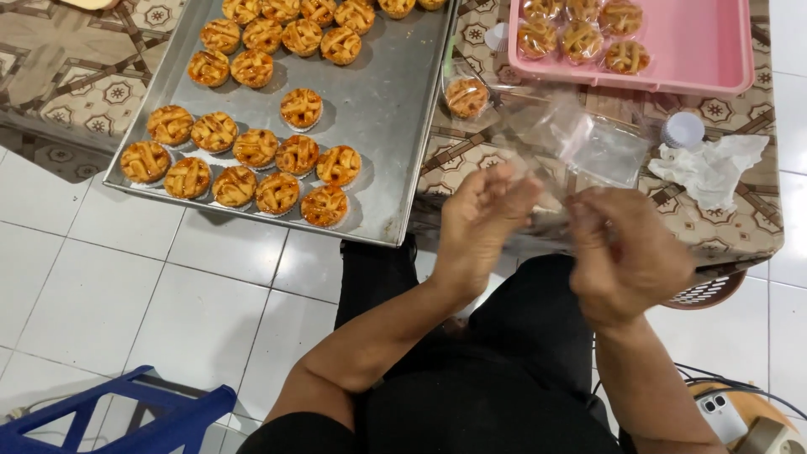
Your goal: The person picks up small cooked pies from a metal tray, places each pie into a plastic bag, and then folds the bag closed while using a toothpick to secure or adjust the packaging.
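2 hands work in front of me at the near edge of the patterned table (740, 210). My left hand (483, 223) and my right hand (626, 252) each pinch a side of a small clear plastic bag (551, 181), fingers curled almost closed on the film, which stretches between them just above the table edge. The film is blurred, so I cannot tell whether the bag's mouth is open.

To do this well, I judge that I should rub the 2 layers apart with thumb and forefinger, keep the pull gentle so the thin film does not tear, and hold the mouth level.

A loose pile of flat clear bags (601, 147) lies just beyond my hands. 1 wrapped lattice-topped tart (466, 97) sits between the long metal baking tray (395, 109) and the pink plastic tray (706, 50). In the pink tray's left end lie about 6 wrapped tarts (580, 38). The metal tray overhangs the table's left edge and carries rows of unwrapped golden tarts (252, 160). A crumpled white tissue (710, 168) lies near the right edge.
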